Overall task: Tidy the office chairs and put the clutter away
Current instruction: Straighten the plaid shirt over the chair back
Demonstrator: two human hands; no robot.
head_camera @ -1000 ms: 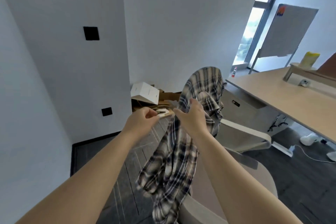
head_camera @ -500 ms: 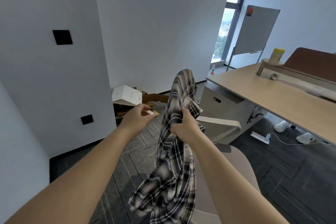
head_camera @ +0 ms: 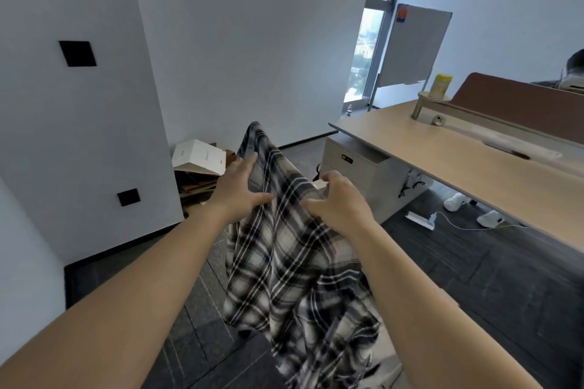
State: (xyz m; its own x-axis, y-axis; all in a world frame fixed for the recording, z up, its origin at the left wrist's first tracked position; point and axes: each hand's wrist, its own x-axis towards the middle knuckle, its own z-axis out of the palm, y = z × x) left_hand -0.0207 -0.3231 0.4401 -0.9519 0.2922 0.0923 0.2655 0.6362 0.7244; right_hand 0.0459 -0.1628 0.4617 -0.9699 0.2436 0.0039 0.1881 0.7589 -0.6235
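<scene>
soft black-and-white plaid shirt [head_camera: 294, 265] hangs in loose folds; left hand [head_camera: 239, 190] and right hand [head_camera: 339, 206] both pinch its upper edge, arms stretched forward.

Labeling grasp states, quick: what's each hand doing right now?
Left hand: closed on the black-and-white plaid cloth shirt.
Right hand: closed on the same shirt.

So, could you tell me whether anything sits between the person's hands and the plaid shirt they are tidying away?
Nothing visible does. The left hand and right hand each already have a grip on the plaid shirt, which hangs between them. Where it will go is not shown.
</scene>
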